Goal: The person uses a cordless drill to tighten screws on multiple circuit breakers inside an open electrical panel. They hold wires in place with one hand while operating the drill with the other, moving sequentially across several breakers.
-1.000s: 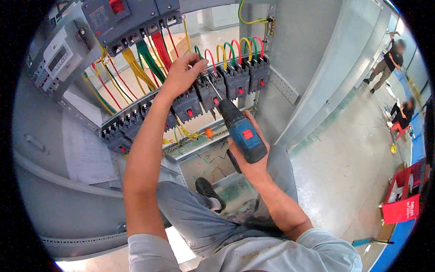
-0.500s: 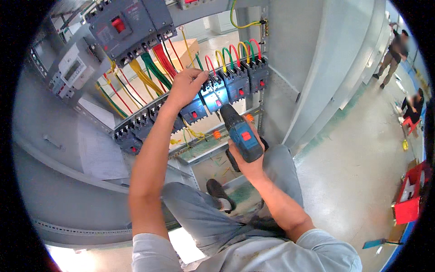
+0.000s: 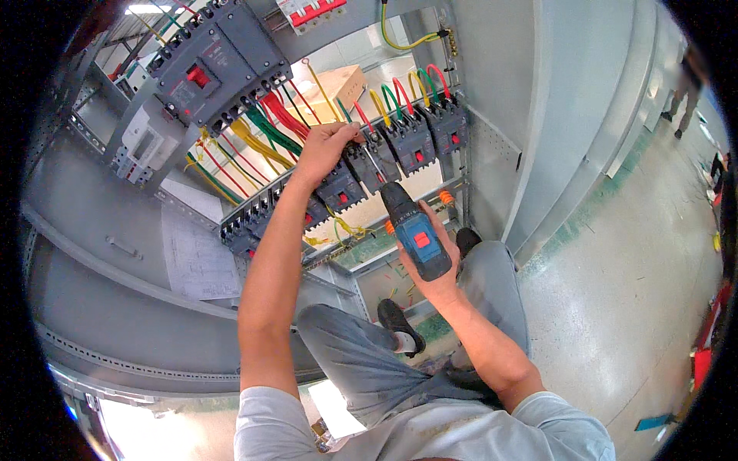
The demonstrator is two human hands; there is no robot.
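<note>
My right hand (image 3: 432, 278) is wrapped round the grip of a blue and black cordless drill (image 3: 419, 234). The drill's long thin bit (image 3: 374, 164) reaches up across the front of a dark grey circuit breaker (image 3: 361, 166) toward its upper terminals. At the top edge of that breaker my left hand (image 3: 324, 150) is closed, thumb and fingertips together; what they pinch is hidden. Just behind those fingertips rise a yellow wire (image 3: 323, 91) and a short green wire (image 3: 344, 110). Looped red, yellow and green wires (image 3: 400, 92) enter the tops of the breakers on the right.
A larger breaker (image 3: 211, 73) with a red switch sits upper left, above bundled red, green and yellow wires (image 3: 265, 138). A meter (image 3: 146, 138) is beside it. Grey cabinet panels (image 3: 530, 115) flank the row. A paper drawing (image 3: 198, 253) lies left. A person (image 3: 686, 88) stands far right.
The bright light on the breaker under the drill has gone out. The view has shifted, so the cabinet sits slightly farther right. Both hands stay at the same breaker, the drill still held.
</note>
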